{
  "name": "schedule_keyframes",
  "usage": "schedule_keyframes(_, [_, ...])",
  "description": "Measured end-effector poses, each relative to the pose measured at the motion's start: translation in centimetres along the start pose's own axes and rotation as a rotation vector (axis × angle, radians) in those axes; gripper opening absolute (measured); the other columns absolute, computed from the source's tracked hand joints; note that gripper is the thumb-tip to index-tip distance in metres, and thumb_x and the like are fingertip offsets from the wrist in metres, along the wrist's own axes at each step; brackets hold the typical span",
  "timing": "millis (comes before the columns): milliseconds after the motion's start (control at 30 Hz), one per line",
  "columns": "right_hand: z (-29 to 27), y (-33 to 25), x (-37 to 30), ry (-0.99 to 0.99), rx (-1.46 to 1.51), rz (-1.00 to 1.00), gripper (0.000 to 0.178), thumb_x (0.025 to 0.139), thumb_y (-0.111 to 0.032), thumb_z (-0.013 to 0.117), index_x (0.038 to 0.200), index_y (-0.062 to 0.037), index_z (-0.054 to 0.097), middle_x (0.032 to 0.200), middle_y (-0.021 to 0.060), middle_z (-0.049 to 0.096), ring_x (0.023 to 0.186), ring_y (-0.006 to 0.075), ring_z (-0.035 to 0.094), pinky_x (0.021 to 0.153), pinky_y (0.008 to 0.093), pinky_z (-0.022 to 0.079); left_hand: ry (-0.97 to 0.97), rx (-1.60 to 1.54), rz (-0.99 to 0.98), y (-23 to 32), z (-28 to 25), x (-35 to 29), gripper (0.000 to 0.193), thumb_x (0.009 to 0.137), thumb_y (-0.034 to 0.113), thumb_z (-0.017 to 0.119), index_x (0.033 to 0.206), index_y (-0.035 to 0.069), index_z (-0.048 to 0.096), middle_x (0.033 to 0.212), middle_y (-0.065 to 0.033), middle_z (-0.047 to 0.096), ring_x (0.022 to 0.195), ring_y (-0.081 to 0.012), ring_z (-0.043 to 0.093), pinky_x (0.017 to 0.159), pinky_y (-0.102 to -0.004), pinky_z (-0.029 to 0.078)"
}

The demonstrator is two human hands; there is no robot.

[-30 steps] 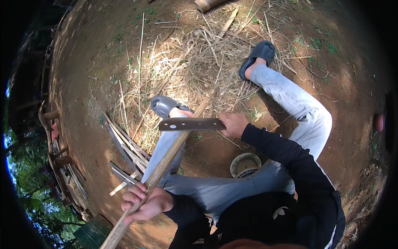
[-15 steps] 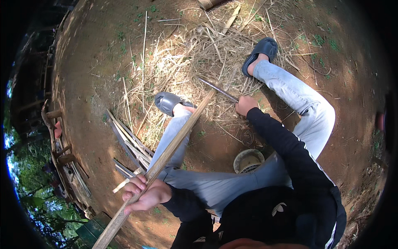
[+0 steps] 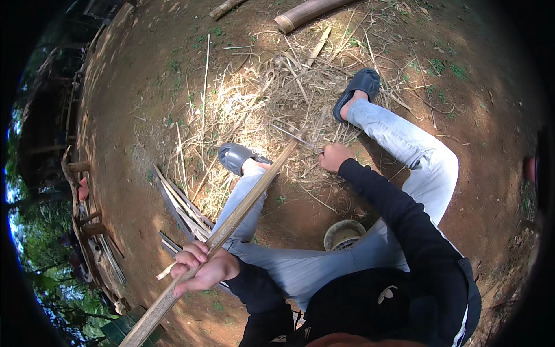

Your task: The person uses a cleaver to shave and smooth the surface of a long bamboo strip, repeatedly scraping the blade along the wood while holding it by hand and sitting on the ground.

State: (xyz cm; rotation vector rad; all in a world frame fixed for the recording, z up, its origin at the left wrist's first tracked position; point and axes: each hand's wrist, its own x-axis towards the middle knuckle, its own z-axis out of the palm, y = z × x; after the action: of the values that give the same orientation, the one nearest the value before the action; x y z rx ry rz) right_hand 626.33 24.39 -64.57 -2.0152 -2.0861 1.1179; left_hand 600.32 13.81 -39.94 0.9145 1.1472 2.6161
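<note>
My left hand (image 3: 203, 269) is closed around a long bamboo strip (image 3: 243, 211). The strip runs slantwise over my left leg, its far end out between my feet and its near end past the lower left edge. In my right hand (image 3: 335, 157) is a knife (image 3: 293, 137); the fist hides its handle. The thin blade points up and left and crosses the far end of the strip, apparently touching it. Beneath both lies a wide heap of pale shavings (image 3: 260, 98).
Split bamboo strips (image 3: 182, 202) lie beside my left leg. A round container (image 3: 344, 234) stands between my thighs. Farther off are a thick bamboo pole (image 3: 309, 16) and a shorter piece (image 3: 226, 8). A rough wooden bench (image 3: 81, 220) stands at the left.
The view has tilted up a little, so more of the bamboo pole shows. My right hand and the knife have shifted slightly left. My left hand keeps its grip.
</note>
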Motion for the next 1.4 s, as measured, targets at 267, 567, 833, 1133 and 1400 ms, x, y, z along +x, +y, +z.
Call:
schedule_keyframes(267, [1.9, -1.7, -0.9, 0.062, 0.131, -0.069, 0.026, 0.078, -0.025, 0.057, 0.088, -0.0027, 0.066, 0.075, 0.022, 0.065, 0.074, 0.0399, 0.065, 0.071, 0.0491, 0.052, 0.047, 0.064, -0.006, -0.8, -0.7, 0.8, 0.059, 0.088, 0.071, 0.031, 0.077, 0.014, 0.042, 0.057, 0.0016, 0.036, 0.044, -0.0102, 0.036, 0.041, -0.0224, 0.033])
schedule_keyframes(567, [2.8, 0.8, -0.7, 0.071, 0.037, -0.005, 0.032, 0.081, -0.03, 0.057, 0.088, -0.0002, 0.066, 0.081, 0.0213, 0.067, 0.08, 0.0385, 0.066, 0.074, 0.0475, 0.053, -0.015, 0.035, 0.026, -0.4, -0.3, -0.4, 0.058, 0.091, 0.068, 0.026, 0.081, 0.014, 0.043, 0.057, 0.0013, 0.035, 0.042, -0.009, 0.034, 0.04, -0.0215, 0.033])
schedule_keyframes(833, [2.6, -1.3, -2.1, 0.08, -0.023, -0.038, 0.031, 0.08, -0.031, 0.059, 0.09, -0.0021, 0.063, 0.081, 0.0215, 0.066, 0.078, 0.0388, 0.065, 0.073, 0.0478, 0.052, 0.017, 0.003, 0.028, -0.2, -0.1, -0.6, 0.057, 0.091, 0.069, 0.028, 0.079, 0.014, 0.041, 0.056, 0.0018, 0.034, 0.042, -0.0086, 0.034, 0.038, -0.0207, 0.031])
schedule_keyframes(1133, [2.2, -4.1, -3.1, 0.059, 0.005, -0.078, 0.033, 0.077, -0.027, 0.063, 0.097, -0.0019, 0.058, 0.08, 0.0219, 0.066, 0.076, 0.0385, 0.066, 0.069, 0.0481, 0.053, 0.093, 0.016, -0.02, -1.2, -0.9, 1.1, 0.056, 0.089, 0.069, 0.032, 0.077, 0.016, 0.041, 0.054, 0.0021, 0.035, 0.043, -0.008, 0.035, 0.04, -0.0204, 0.032])
schedule_keyframes(1400, [1.4, -2.2, -2.6, 0.073, -0.006, -0.061, 0.032, 0.081, -0.029, 0.056, 0.094, -0.0004, 0.062, 0.081, 0.0219, 0.066, 0.077, 0.037, 0.066, 0.071, 0.0481, 0.053, 0.018, 0.036, -0.025, -0.2, 0.6, -0.2, 0.056, 0.091, 0.068, 0.027, 0.079, 0.015, 0.04, 0.058, 0.0017, 0.038, 0.045, -0.0094, 0.04, 0.043, -0.022, 0.039])
